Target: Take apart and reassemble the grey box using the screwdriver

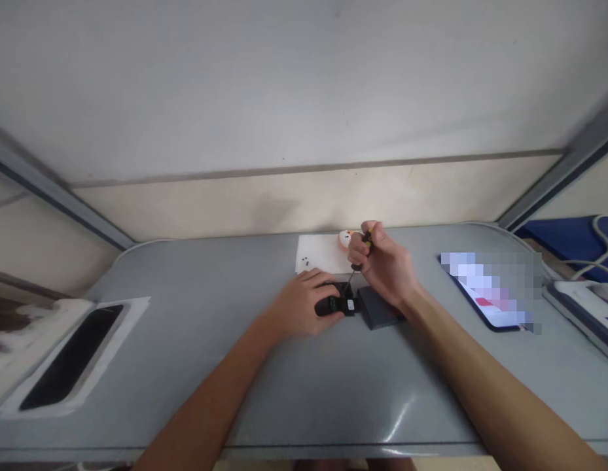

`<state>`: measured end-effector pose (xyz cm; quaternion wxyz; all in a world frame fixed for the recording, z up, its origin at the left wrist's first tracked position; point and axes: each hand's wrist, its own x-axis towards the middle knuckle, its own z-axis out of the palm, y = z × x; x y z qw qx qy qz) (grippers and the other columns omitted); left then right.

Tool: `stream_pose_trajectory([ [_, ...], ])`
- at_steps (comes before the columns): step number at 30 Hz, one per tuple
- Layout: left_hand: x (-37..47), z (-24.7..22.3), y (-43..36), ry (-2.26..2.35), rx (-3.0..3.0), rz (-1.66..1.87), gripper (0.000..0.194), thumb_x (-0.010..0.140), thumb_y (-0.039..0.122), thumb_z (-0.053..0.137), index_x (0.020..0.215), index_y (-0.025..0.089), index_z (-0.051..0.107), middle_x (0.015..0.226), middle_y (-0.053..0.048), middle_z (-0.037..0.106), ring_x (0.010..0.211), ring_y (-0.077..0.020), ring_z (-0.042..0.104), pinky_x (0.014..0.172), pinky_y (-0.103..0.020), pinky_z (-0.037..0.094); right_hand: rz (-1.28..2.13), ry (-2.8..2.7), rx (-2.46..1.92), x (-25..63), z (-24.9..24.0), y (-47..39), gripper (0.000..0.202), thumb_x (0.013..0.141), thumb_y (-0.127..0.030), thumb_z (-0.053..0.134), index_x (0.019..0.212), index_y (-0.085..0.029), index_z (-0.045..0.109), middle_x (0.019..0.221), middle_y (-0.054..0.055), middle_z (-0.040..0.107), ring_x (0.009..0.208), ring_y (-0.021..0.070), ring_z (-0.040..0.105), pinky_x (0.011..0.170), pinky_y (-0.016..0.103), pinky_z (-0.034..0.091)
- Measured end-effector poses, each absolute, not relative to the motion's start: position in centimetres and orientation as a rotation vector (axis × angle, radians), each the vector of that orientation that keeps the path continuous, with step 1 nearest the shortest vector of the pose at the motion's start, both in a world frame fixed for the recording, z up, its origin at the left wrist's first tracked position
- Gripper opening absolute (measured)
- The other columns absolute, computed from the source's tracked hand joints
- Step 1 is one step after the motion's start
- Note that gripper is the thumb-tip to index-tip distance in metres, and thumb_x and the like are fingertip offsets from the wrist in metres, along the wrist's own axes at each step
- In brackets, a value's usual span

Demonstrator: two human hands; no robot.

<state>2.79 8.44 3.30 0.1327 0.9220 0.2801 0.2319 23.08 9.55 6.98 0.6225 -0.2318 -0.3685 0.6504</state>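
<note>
My right hand [382, 261] is closed around the black and yellow handle of a screwdriver [353, 277]. Its thin shaft slants down to a small black device [345, 304], where the tip meets the upper part. A white label and a bit of green show on the device. Curled over its left side, my left hand [306, 302] holds it down on the table. Just right of the device, under my right wrist, lies a flat dark grey panel [379, 307]. Several tiny dark pieces, perhaps screws [305, 261], rest on a white sheet [321, 252] behind my left hand.
A round orange and white object [345, 240] sits on the sheet, partly behind my right hand. To the right lie a phone with a lit screen [485, 294] and a white power strip [588, 307]. A black slab [72, 356] rests on white paper at left. A wall closes off the back.
</note>
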Motion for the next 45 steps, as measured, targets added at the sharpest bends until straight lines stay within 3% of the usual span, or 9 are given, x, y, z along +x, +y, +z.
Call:
stream_pose_trajectory([
  [4, 2.8, 3.28, 8.44, 0.809, 2.676, 0.686, 0.016, 0.088, 0.035, 0.073, 0.098, 0.023, 0.07, 0.117, -0.008, 0.071, 0.108, -0.0252, 0.065, 0.097, -0.043, 0.052, 1.48, -0.914, -0.544, 23.37, 7.02, 9.8, 0.028, 0.098, -0.048, 0.059, 0.083, -0.024, 0.058, 0.083, 0.004, 0.053, 0.077, 0.0183, 0.051, 0.074, 0.035, 0.045],
  [12, 2.7, 3.04, 8.57, 0.786, 2.675, 0.679, 0.018, 0.091, 0.038, 0.071, 0.101, 0.023, 0.07, 0.12, -0.007, 0.071, 0.109, -0.0248, 0.065, 0.098, -0.042, 0.051, 1.547, -0.799, -0.478, 23.14, 7.06, 9.57, 0.025, 0.098, -0.049, 0.059, 0.088, -0.026, 0.055, 0.067, -0.002, 0.037, 0.061, 0.0158, 0.038, 0.061, 0.031, 0.037],
  [18, 2.69, 3.04, 8.69, 0.79, 2.682, 0.666, 0.017, 0.09, 0.036, 0.072, 0.099, 0.022, 0.071, 0.119, -0.008, 0.071, 0.109, -0.0253, 0.064, 0.099, -0.042, 0.051, 1.515, -0.88, -0.52, 23.44, 6.95, 9.85, 0.028, 0.097, -0.048, 0.061, 0.084, -0.024, 0.058, 0.083, 0.003, 0.051, 0.075, 0.0179, 0.049, 0.07, 0.034, 0.045],
  [22, 2.71, 3.09, 8.74, 0.782, 2.695, 0.669, 0.017, 0.089, 0.036, 0.073, 0.098, 0.022, 0.072, 0.118, -0.008, 0.071, 0.108, -0.0248, 0.065, 0.097, -0.041, 0.051, 1.547, -0.815, -0.526, 23.2, 6.98, 9.9, 0.034, 0.098, -0.058, 0.054, 0.088, -0.026, 0.057, 0.072, 0.0, 0.039, 0.064, 0.017, 0.04, 0.061, 0.032, 0.04],
  [25, 2.71, 3.06, 8.72, 0.791, 2.701, 0.671, 0.018, 0.09, 0.038, 0.072, 0.099, 0.022, 0.072, 0.117, -0.008, 0.071, 0.108, -0.0247, 0.064, 0.096, -0.041, 0.052, 1.536, -0.789, -0.494, 23.1, 6.93, 9.75, 0.028, 0.096, -0.051, 0.061, 0.087, -0.026, 0.054, 0.07, -0.002, 0.035, 0.061, 0.0155, 0.036, 0.06, 0.03, 0.038],
  [31, 2.64, 2.78, 8.75, 0.779, 2.716, 0.677, 0.018, 0.092, 0.039, 0.07, 0.098, 0.021, 0.071, 0.119, -0.007, 0.07, 0.109, -0.0247, 0.064, 0.098, -0.042, 0.051, 1.524, -0.879, -0.487, 23.52, 6.72, 9.96, 0.022, 0.1, -0.04, 0.056, 0.088, -0.022, 0.06, 0.084, 0.004, 0.052, 0.075, 0.0167, 0.05, 0.071, 0.031, 0.044],
  [38, 2.62, 2.68, 8.74, 0.795, 2.71, 0.654, 0.02, 0.092, 0.039, 0.071, 0.1, 0.022, 0.071, 0.119, -0.007, 0.07, 0.109, -0.0249, 0.064, 0.099, -0.042, 0.05, 1.575, -0.795, -0.442, 23.0, 7.26, 9.32, 0.023, 0.098, -0.047, 0.059, 0.091, -0.026, 0.056, 0.068, -0.003, 0.034, 0.061, 0.0152, 0.034, 0.059, 0.029, 0.035],
  [42, 2.65, 2.76, 8.68, 0.796, 2.709, 0.662, 0.02, 0.093, 0.04, 0.069, 0.099, 0.021, 0.07, 0.119, -0.007, 0.07, 0.108, -0.0245, 0.064, 0.098, -0.042, 0.051, 1.502, -0.898, -0.482, 23.29, 7.17, 9.47, 0.019, 0.093, -0.036, 0.067, 0.084, -0.024, 0.056, 0.077, 0.001, 0.048, 0.071, 0.0162, 0.046, 0.066, 0.03, 0.041],
  [45, 2.72, 2.89, 8.64, 0.782, 2.712, 0.676, 0.019, 0.093, 0.039, 0.07, 0.099, 0.021, 0.07, 0.119, -0.007, 0.07, 0.109, -0.0244, 0.064, 0.098, -0.042, 0.051, 1.526, -0.937, -0.5, 23.45, 6.96, 9.73, 0.021, 0.098, -0.043, 0.059, 0.091, -0.024, 0.06, 0.083, 0.003, 0.053, 0.074, 0.0172, 0.049, 0.069, 0.032, 0.043],
])
